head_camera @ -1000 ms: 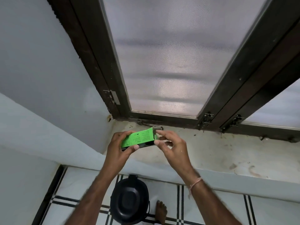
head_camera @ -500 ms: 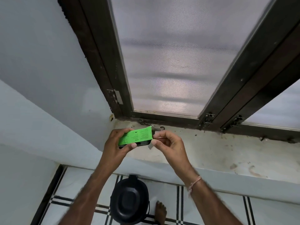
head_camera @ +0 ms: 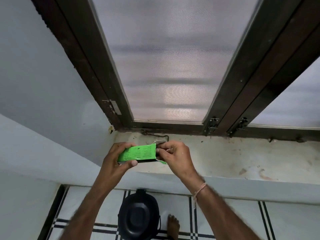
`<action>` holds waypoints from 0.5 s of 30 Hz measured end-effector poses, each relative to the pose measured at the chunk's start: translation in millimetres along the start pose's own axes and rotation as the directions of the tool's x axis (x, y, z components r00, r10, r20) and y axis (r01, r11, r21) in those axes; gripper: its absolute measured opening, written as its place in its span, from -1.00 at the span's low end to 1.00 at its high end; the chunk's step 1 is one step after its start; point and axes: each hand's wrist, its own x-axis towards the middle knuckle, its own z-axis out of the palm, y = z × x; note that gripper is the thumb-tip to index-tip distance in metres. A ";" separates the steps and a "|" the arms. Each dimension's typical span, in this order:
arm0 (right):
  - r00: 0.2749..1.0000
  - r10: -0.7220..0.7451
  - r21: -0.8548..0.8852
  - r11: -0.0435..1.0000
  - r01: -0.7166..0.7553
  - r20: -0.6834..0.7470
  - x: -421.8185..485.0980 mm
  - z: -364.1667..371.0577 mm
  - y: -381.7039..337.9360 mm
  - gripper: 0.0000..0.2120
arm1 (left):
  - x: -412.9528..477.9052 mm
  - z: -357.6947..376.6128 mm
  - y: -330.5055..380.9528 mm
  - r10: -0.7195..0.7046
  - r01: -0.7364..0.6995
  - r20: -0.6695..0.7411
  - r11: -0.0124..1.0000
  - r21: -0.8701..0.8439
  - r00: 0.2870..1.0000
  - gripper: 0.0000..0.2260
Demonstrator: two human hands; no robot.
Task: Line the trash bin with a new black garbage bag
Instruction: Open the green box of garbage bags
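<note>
A bright green cardboard box (head_camera: 138, 153) of garbage bags is held over the window sill. My left hand (head_camera: 115, 158) grips its left end, thumb under the front edge. My right hand (head_camera: 174, 156) pinches the torn flap at the box's right end, fingers closed on it. Dark material shows along the box's lower edge. The black trash bin (head_camera: 138, 217), lid closed, stands on the floor directly below my arms.
A stained white sill (head_camera: 242, 160) runs under a dark-framed window (head_camera: 166, 66) with frosted glass. A metal latch hook (head_camera: 154, 135) lies just behind the box. My bare foot (head_camera: 173, 226) is on the striped tile floor beside the bin. A wall corner closes the left side.
My right hand has worked into the box's right end, and the flap there now looks torn open. The box has tipped slightly and stayed above the sill.
</note>
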 end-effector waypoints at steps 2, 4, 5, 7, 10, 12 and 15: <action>1.000 0.028 -0.008 1.000 -0.028 -0.007 0.9 -1.3 0.0 -0.89 | -1.5 0.1 -0.1 0.010 -0.010 0.015 1.000 -0.014 1.000 -0.60; 0.999 0.006 -0.067 0.998 -0.008 -0.042 2.2 -1.4 -0.5 -0.91 | -1.6 -1.2 2.2 0.002 -0.001 0.027 1.000 -0.023 1.000 -0.61; 0.998 -0.015 -0.101 0.995 0.009 -0.062 2.5 -1.1 -1.7 -0.91 | 1.0 -3.1 6.2 -0.005 0.005 0.035 1.000 -0.011 0.999 -0.61; 0.996 -0.025 -0.047 0.999 0.021 -0.083 3.1 1.5 -3.6 -0.91 | 8.8 -11.3 18.9 0.023 -0.025 0.047 0.999 0.047 0.999 -0.60; 0.997 0.031 0.202 0.979 -0.016 -0.070 4.7 4.7 -6.9 -0.90 | 28.5 -28.2 48.0 0.152 -0.173 0.123 0.969 0.179 0.981 -0.61; 0.997 0.025 0.244 0.970 -0.007 -0.070 5.4 6.1 -10.8 -0.91 | 40.5 -35.7 64.0 0.171 -0.213 0.189 0.950 0.227 0.967 -0.60; 0.983 -0.104 0.085 0.989 0.118 -0.153 8.8 5.3 -17.6 -0.92 | 49.1 -40.3 67.9 0.155 -0.203 0.217 0.955 0.216 0.964 -0.61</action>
